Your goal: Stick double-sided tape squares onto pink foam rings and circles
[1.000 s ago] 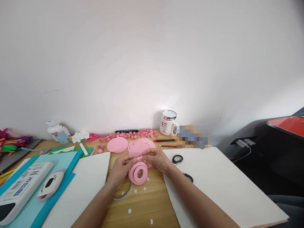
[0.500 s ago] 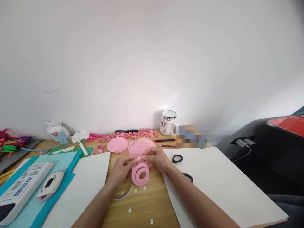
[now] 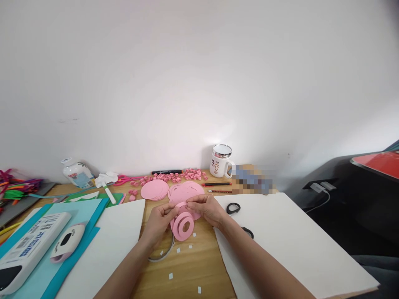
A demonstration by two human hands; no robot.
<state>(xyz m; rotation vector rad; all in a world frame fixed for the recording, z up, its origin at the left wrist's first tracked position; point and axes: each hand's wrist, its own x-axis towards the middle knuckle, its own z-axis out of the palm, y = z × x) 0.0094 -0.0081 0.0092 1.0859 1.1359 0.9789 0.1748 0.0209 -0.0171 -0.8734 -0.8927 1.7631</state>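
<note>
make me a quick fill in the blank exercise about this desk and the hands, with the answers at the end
The left hand and right hand both hold a paper coil coloured ____.
The large sheet under the right forearm is coloured ____.
The handle of the mug points to the ____ side of the picture.

Missing words: pink; white; right.

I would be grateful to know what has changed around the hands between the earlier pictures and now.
The coiled pink paper spiral, pinched by the left hand and the right hand, swung slightly rightward, then back leftward. Nothing was taken up or let go. Both hands stayed nearly in place, and the round pink paper discs and white handled mug stayed put.
</note>
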